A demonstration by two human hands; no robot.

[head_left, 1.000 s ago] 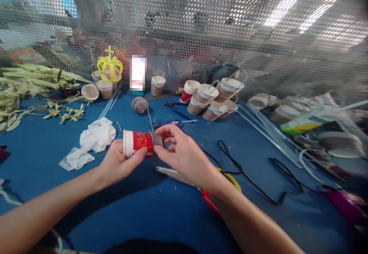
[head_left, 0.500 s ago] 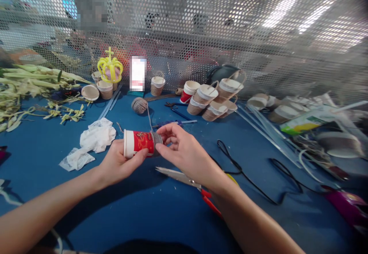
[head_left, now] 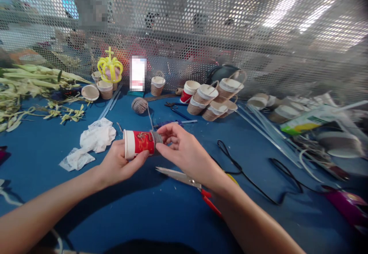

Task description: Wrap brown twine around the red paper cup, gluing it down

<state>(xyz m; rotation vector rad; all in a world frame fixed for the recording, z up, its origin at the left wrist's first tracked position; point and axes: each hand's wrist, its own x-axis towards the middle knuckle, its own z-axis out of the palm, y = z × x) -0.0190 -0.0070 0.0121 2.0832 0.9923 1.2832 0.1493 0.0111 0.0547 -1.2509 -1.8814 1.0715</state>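
A red and white paper cup [head_left: 143, 142] lies on its side in the air above the blue table. My left hand [head_left: 122, 161] is closed round its rim end, thumb along the near side and some fingers hidden. Grey yarn [head_left: 156, 138] is wound in a band about the cup's base end. My right hand [head_left: 179, 145] is closed on that end, thumb and fingertips at the wound yarn. From the band a strand runs up to a ball of grey yarn [head_left: 139, 105]. Beneath my right wrist rest scissors [head_left: 178, 175] with red handles.
Crumpled white fabric [head_left: 97, 136] lies to the left. Several twine-wrapped cups [head_left: 205, 95] stand at the back, near pliers [head_left: 174, 107] and a yellow crown [head_left: 110, 68]. A black cord [head_left: 244, 173] and clear glue sticks [head_left: 267, 139] lie to the right. A perforated metal screen [head_left: 178, 39] closes off the back.
The cup has turned slightly in my hands, its printed pattern shifting a little. My left thumb has eased back slightly; my right hand is nearly unmoved.
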